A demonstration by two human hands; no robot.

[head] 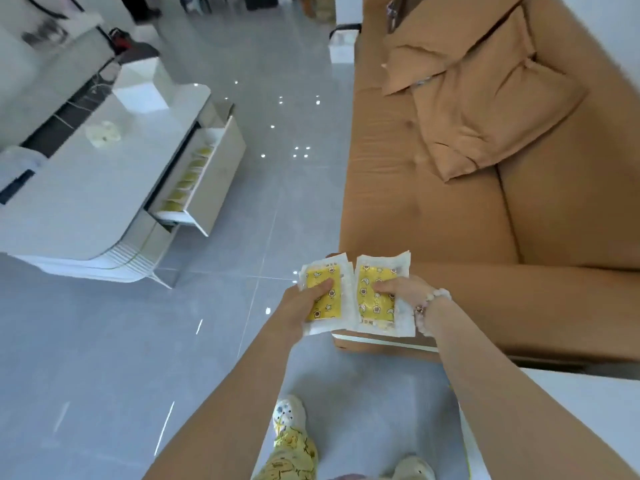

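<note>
I stand on a grey tiled floor and hold two flat packets out in front of me, side by side. My left hand [300, 308] grips the left packet [325, 293], thumb on its yellow patterned face. My right hand [403, 292] grips the right packet [379, 291], thumb on top; a bead bracelet is on that wrist. Both packets are clear-edged with a yellow star-and-moon print. An open drawer [204, 174] of a white low table [86, 202] at the left holds a row of several similar yellow packets.
A tan sofa [450, 209] with a matching cushion [485, 95] fills the right side. A white box [143, 84] and a small pale object [104, 133] sit on the white table. My feet in patterned slippers show at the bottom. Glossy floor lies between table and sofa.
</note>
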